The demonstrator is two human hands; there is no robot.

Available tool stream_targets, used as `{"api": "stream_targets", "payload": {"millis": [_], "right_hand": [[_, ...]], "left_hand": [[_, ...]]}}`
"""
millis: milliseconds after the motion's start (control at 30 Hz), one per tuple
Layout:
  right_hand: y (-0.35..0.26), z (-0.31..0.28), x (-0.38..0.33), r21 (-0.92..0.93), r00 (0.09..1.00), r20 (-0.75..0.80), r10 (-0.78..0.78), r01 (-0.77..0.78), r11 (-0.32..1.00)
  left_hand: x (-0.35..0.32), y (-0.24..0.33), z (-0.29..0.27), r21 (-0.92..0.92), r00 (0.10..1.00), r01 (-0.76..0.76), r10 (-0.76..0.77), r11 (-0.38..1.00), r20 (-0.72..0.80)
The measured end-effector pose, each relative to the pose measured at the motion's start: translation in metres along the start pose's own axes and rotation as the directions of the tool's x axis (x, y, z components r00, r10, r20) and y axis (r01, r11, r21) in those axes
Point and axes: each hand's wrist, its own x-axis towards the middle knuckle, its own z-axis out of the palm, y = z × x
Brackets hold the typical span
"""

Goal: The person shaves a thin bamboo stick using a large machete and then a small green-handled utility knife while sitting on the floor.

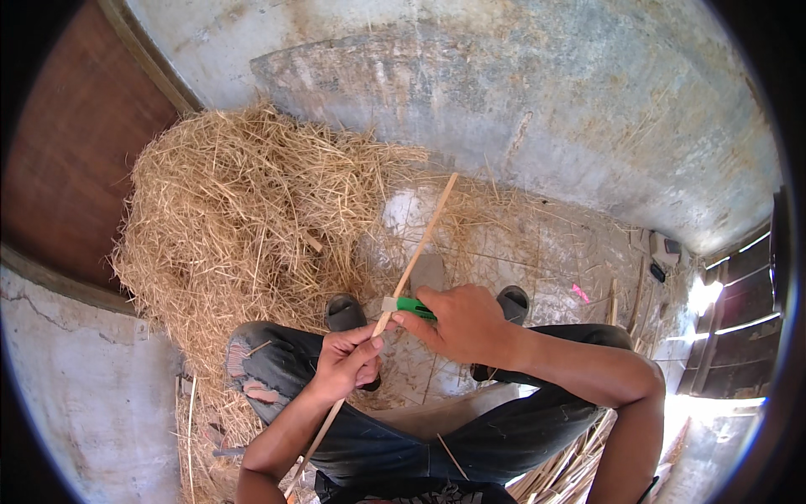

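A long, thin strip of pale wood or bamboo slants across my lap, its far end pointing up and away over the floor. My left hand is closed around its middle, thumb on top. My right hand grips a green-handled cutter. The cutter's pale metal end lies across the strip, just beyond my left fingers. Whether its edge bites into the strip cannot be made out. The strip's near end runs down beside my left forearm.
A large heap of straw-like shavings fills the left side against a brown panel. Behind stands a stained pale wall. A grey flat block lies between my feet. Several loose strips lie at the lower right.
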Motion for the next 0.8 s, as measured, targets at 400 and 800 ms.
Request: {"api": "stream_targets", "payload": {"millis": [400, 800], "right_hand": [[0.034, -0.017, 0.016, -0.047, 0.984, -0.135, 0.113, -0.121, 0.992], [0.071, -0.020, 0.040, -0.018, 0.914, -0.258, 0.314, -0.330, 0.944]], "left_hand": [[-0.005, -0.012, -0.002, 0.329, 0.994, -0.044, 0.075, 0.943, -0.082], [-0.006, -0.007, 0.001, 0.381, 0.983, -0.052, 0.114, 0.923, -0.143]]}}
